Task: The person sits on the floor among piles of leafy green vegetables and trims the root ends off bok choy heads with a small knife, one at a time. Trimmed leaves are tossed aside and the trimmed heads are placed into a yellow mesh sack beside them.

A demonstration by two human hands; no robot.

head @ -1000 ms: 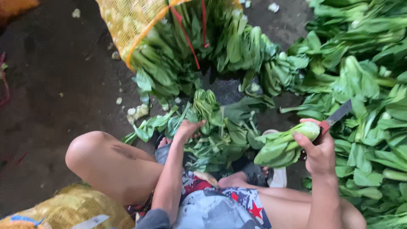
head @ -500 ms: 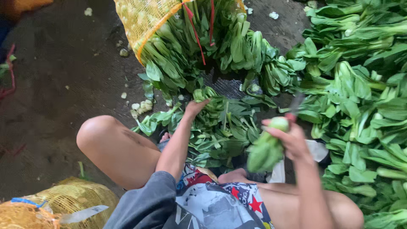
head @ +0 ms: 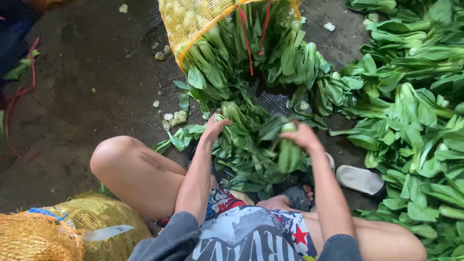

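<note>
- We see the right hand (head: pixel 303 136) has swung in from the right side of the scene over the last second, carrying its pale-stemmed, green-leaved bunch of bok choy (head: pixel 289 153) toward the middle; the knife that stuck out of that hand a second ago is no longer visible.
- That tells us the bunch is now over the near heap of loose dark green leaves (head: pixel 241 159), which suggests trimming on this one is finished or paused.
- We read the bunch as hanging almost upright: pale stem end up at the fingers, leaves pointing down and toward us, long axis running far to near, slightly blurred.
- Right fingers are curled around the stem end, clamping it.
- Our left hand (head: pixel 215 127) has barely shifted; it rests on the far-left edge of the heap, fingers bent down into the greens, pinching a stalk as far as we can judge.
- Beyond the hands, the yellow mesh sack (head: pixel 198 24) spills more bok choy; a trimmed pile of bok choy (head: pixel 415 121) lies along the right.
- A white sandal (head: pixel 360 180) sits near right.
</note>
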